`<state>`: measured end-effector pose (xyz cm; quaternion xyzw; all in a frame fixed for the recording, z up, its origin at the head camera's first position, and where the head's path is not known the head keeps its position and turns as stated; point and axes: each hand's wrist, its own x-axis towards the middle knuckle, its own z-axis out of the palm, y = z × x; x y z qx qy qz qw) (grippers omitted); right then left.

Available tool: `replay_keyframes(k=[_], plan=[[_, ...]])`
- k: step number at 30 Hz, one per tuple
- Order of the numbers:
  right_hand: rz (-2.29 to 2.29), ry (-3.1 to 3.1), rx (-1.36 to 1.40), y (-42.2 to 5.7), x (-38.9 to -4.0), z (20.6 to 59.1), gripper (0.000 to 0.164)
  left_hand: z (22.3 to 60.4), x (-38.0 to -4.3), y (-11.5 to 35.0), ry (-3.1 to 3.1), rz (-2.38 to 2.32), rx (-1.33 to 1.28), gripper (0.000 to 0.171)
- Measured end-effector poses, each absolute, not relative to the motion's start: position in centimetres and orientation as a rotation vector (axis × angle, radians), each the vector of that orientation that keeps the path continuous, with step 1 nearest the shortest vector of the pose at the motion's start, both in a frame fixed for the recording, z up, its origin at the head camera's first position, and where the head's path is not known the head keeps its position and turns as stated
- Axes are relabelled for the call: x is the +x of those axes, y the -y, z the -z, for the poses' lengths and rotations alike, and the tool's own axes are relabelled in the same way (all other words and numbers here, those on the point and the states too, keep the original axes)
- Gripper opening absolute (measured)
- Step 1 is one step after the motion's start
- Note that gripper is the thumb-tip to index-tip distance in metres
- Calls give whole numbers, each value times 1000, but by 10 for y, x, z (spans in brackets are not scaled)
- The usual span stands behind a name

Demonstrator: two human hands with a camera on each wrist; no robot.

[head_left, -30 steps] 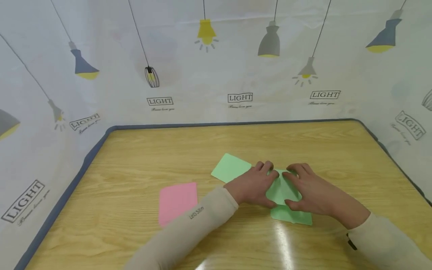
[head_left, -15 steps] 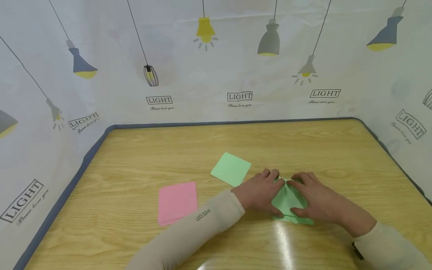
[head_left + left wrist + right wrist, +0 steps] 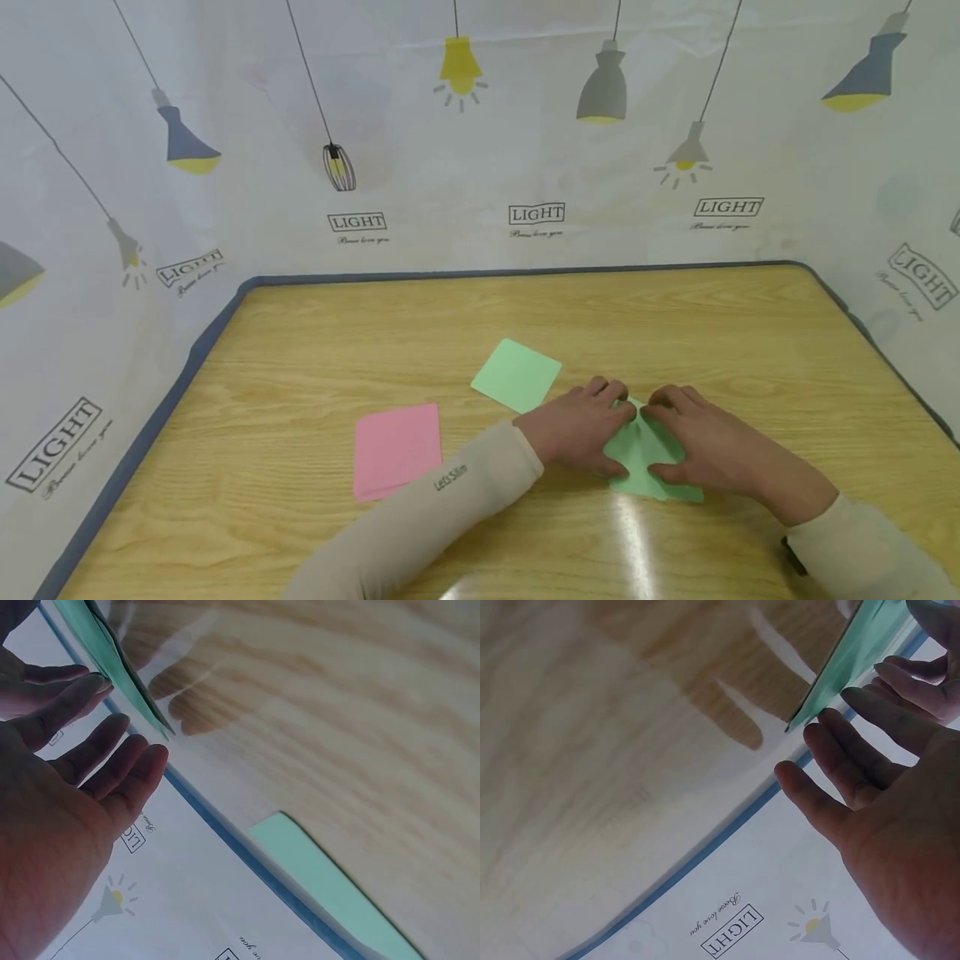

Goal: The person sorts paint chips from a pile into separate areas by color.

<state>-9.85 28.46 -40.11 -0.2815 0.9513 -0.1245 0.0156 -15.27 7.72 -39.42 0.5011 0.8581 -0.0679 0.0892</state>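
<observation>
In the head view, both hands meet over a square green paper sheet (image 3: 636, 462) on the wooden table. My left hand (image 3: 577, 429) holds its left side, and my right hand (image 3: 716, 442) holds its right side, between thumb and index finger. Part of another green sheet (image 3: 682, 493) shows underneath at the near right. Each wrist view shows an index fingertip at the edge of the slightly raised green paper (image 3: 112, 664), while the other fingers stay loosely bent and free. Much of the paper is hidden by the hands.
A loose green square (image 3: 517, 375) lies behind the left hand. Pink square paper (image 3: 397, 450), seemingly more than one layer, lies left of the left forearm. A white printed sheet (image 3: 450, 167) with a blue border (image 3: 420, 278) walls the wooden table (image 3: 360, 333).
Both hands have moved slightly toward me and to the right with the green sheet. It now overlaps most of the green sheet beneath. The loose green and pink papers have stayed put.
</observation>
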Motion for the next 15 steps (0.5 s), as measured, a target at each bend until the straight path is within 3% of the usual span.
replay_keyframes(k=[15], plan=[[265, -2963, -888, -274, -107, 389, 58, 386, -169, -57, -2580, 129, 1427, 57]])
